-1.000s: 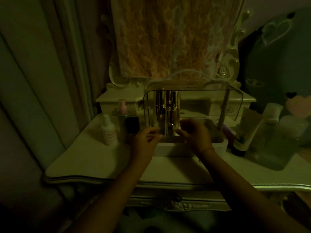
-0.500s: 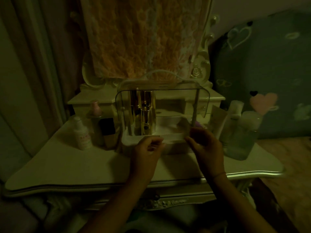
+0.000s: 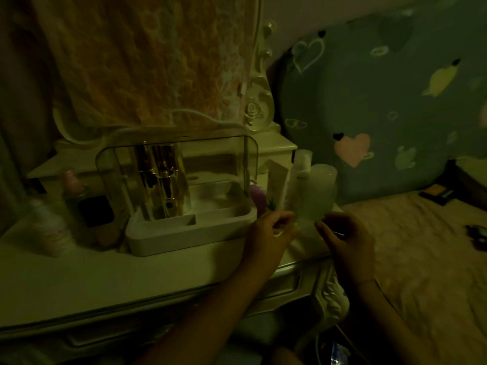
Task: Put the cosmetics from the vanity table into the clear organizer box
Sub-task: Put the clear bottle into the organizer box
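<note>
The clear organizer box (image 3: pixel 184 233) with a white base and a raised clear lid stands on the cream vanity table (image 3: pixel 105 280). Gold tubes (image 3: pixel 164 180) stand upright in its left part. To its right stand a large pale bottle (image 3: pixel 316 188), a slimmer white bottle (image 3: pixel 300 167) and a white tube (image 3: pixel 276 177). My left hand (image 3: pixel 268 233) and my right hand (image 3: pixel 345 238) hover on either side of the large bottle's base, fingers curled and apart, holding nothing that I can see. A white bottle (image 3: pixel 50 233), a pink-capped bottle (image 3: pixel 72 185) and a dark jar (image 3: pixel 96 210) stand left of the box.
A covered mirror (image 3: pixel 147 61) rises behind the box. A purple item (image 3: pixel 257 194) sits behind the box's right corner. A bed with a pink cover (image 3: pixel 421 246) and a large heart-patterned cushion (image 3: pixel 382 114) lie to the right, close to the table's edge.
Both hands left the front of the organizer box and moved right toward the bottles. The view has swung to the right, bringing the bed into sight.
</note>
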A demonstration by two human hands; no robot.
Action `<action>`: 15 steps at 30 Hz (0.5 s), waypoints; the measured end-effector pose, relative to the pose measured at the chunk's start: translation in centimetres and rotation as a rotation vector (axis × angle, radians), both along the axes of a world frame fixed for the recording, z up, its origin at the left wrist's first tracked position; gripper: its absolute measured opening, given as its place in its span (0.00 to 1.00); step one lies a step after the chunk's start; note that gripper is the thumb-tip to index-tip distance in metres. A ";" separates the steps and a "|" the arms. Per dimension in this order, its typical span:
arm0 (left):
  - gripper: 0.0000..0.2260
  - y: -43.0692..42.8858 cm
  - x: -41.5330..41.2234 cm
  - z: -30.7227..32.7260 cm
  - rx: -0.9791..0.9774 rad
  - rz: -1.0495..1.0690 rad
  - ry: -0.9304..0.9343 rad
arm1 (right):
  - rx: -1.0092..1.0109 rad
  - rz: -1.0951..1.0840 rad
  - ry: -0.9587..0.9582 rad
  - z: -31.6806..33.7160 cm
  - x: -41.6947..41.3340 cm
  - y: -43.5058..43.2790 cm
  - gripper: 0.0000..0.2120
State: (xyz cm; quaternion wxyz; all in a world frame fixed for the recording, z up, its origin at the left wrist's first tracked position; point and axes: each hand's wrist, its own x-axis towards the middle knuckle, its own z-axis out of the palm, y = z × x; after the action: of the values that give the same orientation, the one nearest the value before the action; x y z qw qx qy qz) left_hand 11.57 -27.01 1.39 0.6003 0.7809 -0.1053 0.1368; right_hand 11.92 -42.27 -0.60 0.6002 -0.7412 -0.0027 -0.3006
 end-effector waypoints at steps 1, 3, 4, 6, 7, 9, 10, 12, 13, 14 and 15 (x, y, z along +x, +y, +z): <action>0.14 -0.7 0.2 0.0 0.012 -0.009 0.011 | 0.009 -0.008 0.004 -0.1 0.3 -0.4 0.10; 0.17 -1.8 0.5 -0.1 0.034 -0.024 0.028 | 0.026 -0.014 0.012 -0.2 0.9 -1.2 0.11; 0.19 -2.2 0.7 -0.1 0.034 -0.031 0.037 | 0.031 -0.013 0.015 -0.3 1.2 -1.5 0.11; 0.20 -2.9 1.0 -0.1 0.016 -0.031 0.055 | 0.040 0.005 0.032 -0.4 1.6 -1.9 0.13; 0.21 -3.1 1.2 -0.1 0.005 -0.025 0.064 | 0.044 0.026 0.049 -0.5 1.8 -2.1 0.14; 0.22 -3.5 1.5 0.0 -0.017 -0.013 0.100 | 0.044 0.084 0.078 -0.6 2.2 -2.4 0.17; 0.23 -3.7 1.6 -0.1 -0.032 -0.012 0.119 | 0.044 0.118 0.086 -0.6 2.3 -2.5 0.19; 0.23 -4.0 1.8 -0.2 -0.044 -0.015 0.138 | 0.048 0.202 0.102 -0.3 2.6 -2.7 0.22; 0.23 -4.1 1.9 -0.2 -0.034 -0.013 0.142 | 0.041 0.244 0.110 -0.1 2.7 -2.8 0.23; 0.23 -4.3 2.0 -0.3 -0.020 -0.010 0.143 | 0.029 0.279 0.117 0.0 2.8 -2.9 0.25; 0.22 -4.4 2.0 -0.4 -0.008 -0.006 0.140 | 0.017 0.306 0.123 0.2 2.9 -3.1 0.25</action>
State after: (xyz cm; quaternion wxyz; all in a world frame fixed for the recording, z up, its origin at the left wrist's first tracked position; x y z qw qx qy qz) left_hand 13.60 -31.42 1.02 0.6097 0.7858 -0.0651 0.0805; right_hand 14.81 -45.35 -0.40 0.6444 -0.7439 -0.0762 -0.1597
